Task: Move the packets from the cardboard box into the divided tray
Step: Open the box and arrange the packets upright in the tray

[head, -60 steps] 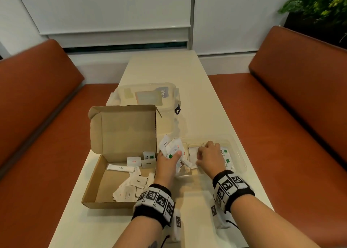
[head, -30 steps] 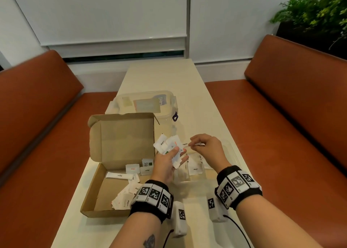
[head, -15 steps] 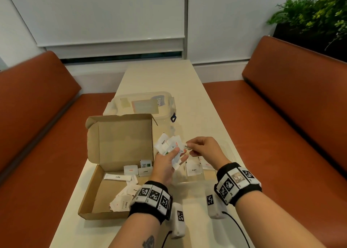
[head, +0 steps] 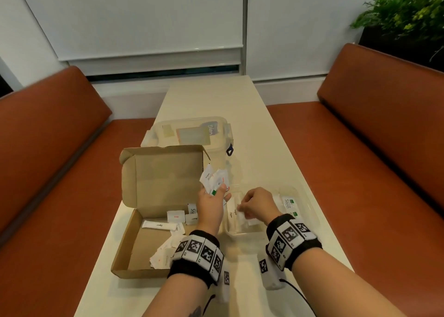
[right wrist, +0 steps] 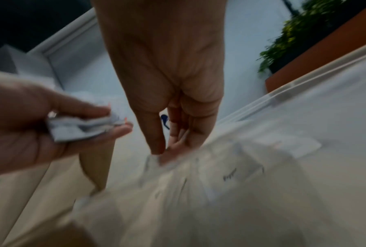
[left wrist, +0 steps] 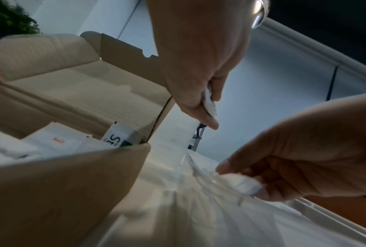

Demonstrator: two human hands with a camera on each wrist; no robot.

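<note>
The open cardboard box (head: 134, 249) lies at the table's left with several white packets (head: 176, 217) on its floor. My left hand (head: 216, 191) is raised just right of the box lid and grips a fanned bundle of packets (head: 212, 178), also seen in the left wrist view (left wrist: 209, 107). The clear divided tray (head: 304, 197) sits right of the box with packets (head: 288, 202) in its compartments. My right hand (head: 241, 208) is low in the tray's left part and pinches a single packet (right wrist: 152, 159) with thumb and fingertips.
A clear lidded plastic container (head: 192, 134) stands behind the box. Orange bench seats (head: 360, 172) flank the narrow table (head: 216, 95) on both sides. A plant (head: 403, 11) is at the back right. The box lid (head: 163, 175) stands upright.
My right hand drew a packet from the bundle in my left hand and has dropped down into the tray with it. The left hand has stayed raised with its bundle.
</note>
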